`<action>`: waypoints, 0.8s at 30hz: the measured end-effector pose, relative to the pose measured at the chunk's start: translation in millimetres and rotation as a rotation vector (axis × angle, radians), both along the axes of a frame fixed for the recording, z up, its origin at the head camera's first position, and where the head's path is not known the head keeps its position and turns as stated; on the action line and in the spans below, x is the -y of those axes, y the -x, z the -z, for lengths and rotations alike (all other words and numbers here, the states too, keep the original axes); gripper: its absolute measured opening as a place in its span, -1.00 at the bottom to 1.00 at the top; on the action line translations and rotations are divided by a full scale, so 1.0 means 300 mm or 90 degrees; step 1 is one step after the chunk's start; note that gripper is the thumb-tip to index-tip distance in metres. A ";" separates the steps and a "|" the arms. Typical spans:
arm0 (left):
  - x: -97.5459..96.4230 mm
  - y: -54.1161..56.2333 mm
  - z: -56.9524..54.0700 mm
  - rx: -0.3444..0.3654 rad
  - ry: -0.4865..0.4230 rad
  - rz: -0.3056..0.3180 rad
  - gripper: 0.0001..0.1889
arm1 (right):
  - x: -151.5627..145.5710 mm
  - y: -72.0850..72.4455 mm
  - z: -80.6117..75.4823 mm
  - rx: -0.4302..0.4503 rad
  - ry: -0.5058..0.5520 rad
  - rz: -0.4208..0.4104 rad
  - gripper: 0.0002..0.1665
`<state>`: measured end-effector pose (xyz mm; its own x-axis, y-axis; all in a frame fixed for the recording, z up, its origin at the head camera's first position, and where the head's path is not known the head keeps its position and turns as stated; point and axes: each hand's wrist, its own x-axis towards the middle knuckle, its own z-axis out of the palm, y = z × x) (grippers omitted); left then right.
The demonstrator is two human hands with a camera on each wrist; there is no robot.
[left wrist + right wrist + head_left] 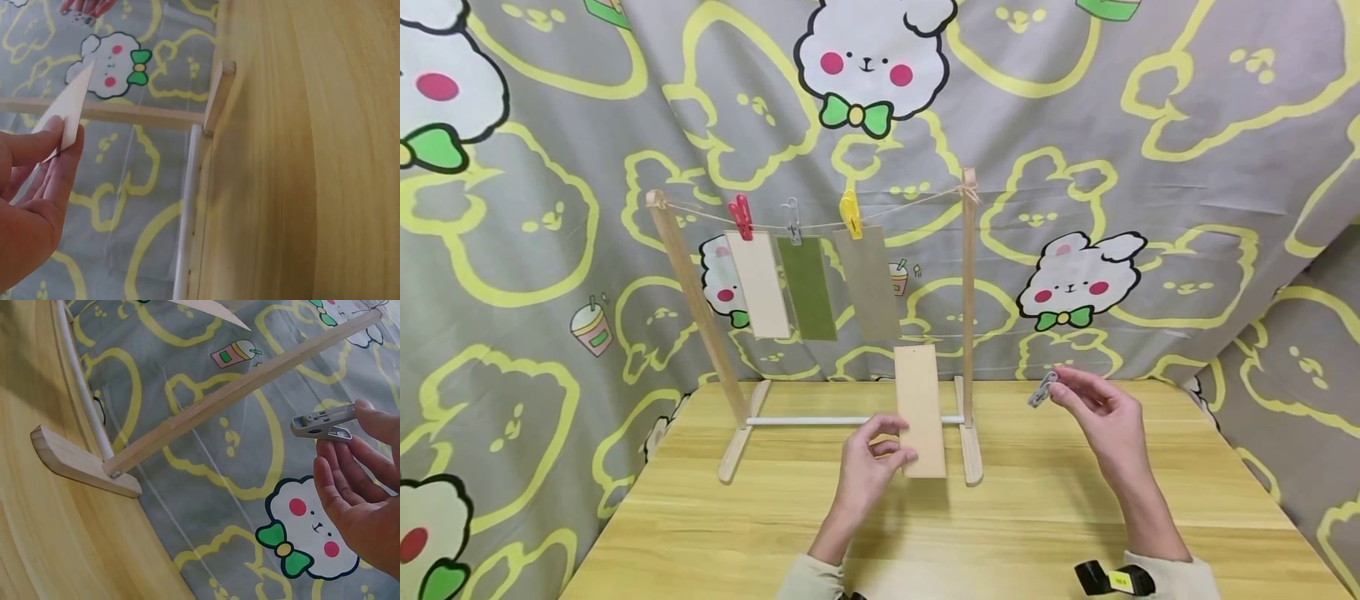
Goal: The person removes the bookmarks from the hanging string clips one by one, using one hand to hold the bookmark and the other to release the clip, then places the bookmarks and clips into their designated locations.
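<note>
In the head view, a pale card (922, 396) is held upright by its left edge, low down, in the left hand (871, 458), above the counter (1037, 508) and in front of the white rod (842, 421). A grey clip (1040, 392) is pinched in the right hand (1108, 421), well apart from the card. On the string (917, 206), three cards (807, 290) are hung by a red clip (741, 218), a second grey clip (792, 222) and a yellow clip (851, 215). The pale card is probably best raised to the stretch between the yellow clip and the right post (968, 308), with its top edge kept level.

In the left wrist view, the pale card is seen nearly edge-on, with the thumb laid on one face. The pinch should be kept flat, so that no twist is put into the card.

In the right wrist view, the grey clip is held at its handle end, the biting end pointed away from the palm. Whether that end is parted cannot be told for certain. The handles should be squeezed fully first, and pressure eased only once string and card are well inside.
</note>
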<state>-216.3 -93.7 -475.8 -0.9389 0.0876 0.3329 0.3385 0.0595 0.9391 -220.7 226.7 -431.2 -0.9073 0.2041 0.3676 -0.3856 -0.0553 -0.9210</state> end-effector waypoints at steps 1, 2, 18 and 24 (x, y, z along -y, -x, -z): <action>0.001 0.001 0.002 0.006 0.003 0.003 -0.62 | -0.001 0.000 0.003 0.005 -0.006 0.004 -0.57; 0.002 0.002 0.004 0.011 0.005 0.006 -0.62 | -0.003 0.001 0.006 0.010 -0.010 0.006 -0.57; 0.006 0.000 0.030 0.057 0.028 0.015 -0.62 | -0.030 0.026 0.052 0.049 -0.084 0.027 -0.55; 0.008 0.012 0.028 0.068 0.043 0.016 -0.61 | -0.033 0.024 0.046 0.058 -0.055 0.017 -0.56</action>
